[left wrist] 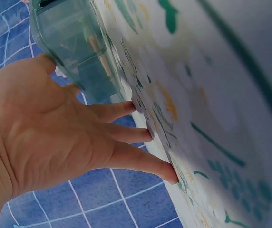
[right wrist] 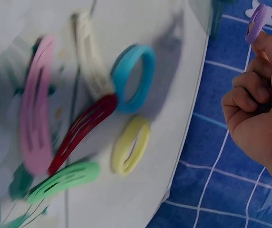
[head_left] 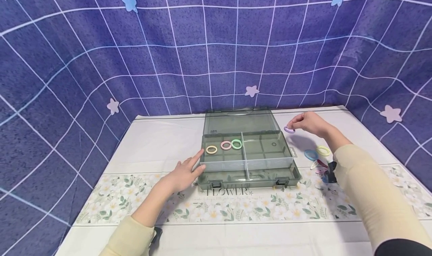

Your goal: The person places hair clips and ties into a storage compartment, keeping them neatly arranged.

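Observation:
My right hand [head_left: 311, 124] pinches a purple hair tie [head_left: 289, 130] between thumb and finger, above the table to the right of a grey see-through divided box [head_left: 249, 182]. In the right wrist view the purple hair tie [right wrist: 258, 23] sits at the fingertips, with the other fingers curled. My left hand [head_left: 183, 174] has its fingers spread at the box's left side; in the left wrist view several fingertips rest on the tablecloth. Inside the box's back left compartment lie a cream hair tie [head_left: 211, 149], a pink one [head_left: 226, 145] and a green one [head_left: 236, 144].
Right of the box lie a blue hair tie [right wrist: 148, 78], a yellow hair tie [right wrist: 131, 145] and several snap clips, among them a pink clip [right wrist: 37, 107], a red clip [right wrist: 82, 133] and a green clip [right wrist: 64, 181]. The box's lid [head_left: 239, 121] stands open toward the purple curtain [head_left: 222, 53].

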### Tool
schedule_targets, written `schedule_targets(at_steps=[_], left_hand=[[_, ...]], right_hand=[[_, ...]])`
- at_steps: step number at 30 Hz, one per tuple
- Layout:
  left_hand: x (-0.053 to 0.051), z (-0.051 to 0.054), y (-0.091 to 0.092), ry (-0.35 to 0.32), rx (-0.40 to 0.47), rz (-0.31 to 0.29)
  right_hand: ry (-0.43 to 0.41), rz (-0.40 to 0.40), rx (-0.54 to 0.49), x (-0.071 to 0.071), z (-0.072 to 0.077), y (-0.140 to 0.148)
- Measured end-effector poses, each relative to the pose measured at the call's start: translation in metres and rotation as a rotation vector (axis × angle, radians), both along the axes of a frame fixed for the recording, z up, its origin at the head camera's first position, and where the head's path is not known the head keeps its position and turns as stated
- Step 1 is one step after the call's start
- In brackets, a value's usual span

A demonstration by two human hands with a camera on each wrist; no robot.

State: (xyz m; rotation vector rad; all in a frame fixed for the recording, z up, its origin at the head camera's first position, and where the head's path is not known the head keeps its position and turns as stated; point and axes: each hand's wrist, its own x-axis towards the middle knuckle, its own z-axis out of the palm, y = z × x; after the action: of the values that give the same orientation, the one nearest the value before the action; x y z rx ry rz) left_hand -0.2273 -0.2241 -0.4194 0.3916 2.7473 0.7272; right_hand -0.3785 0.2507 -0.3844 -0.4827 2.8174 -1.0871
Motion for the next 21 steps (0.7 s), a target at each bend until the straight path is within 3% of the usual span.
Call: schedule_targets(at_steps=[9,21], left_hand=[[0.000,0.001,-0.001,0.000,0.014,-0.010],[0.001,0.001,0.001,0.012,0.008,-0.005]], right_hand=[[-0.012,0.033,-0.036,-0.005,0.011,-0.027],[-0.025,0.056,-0.110,-0.014,0.011,-0.057]])
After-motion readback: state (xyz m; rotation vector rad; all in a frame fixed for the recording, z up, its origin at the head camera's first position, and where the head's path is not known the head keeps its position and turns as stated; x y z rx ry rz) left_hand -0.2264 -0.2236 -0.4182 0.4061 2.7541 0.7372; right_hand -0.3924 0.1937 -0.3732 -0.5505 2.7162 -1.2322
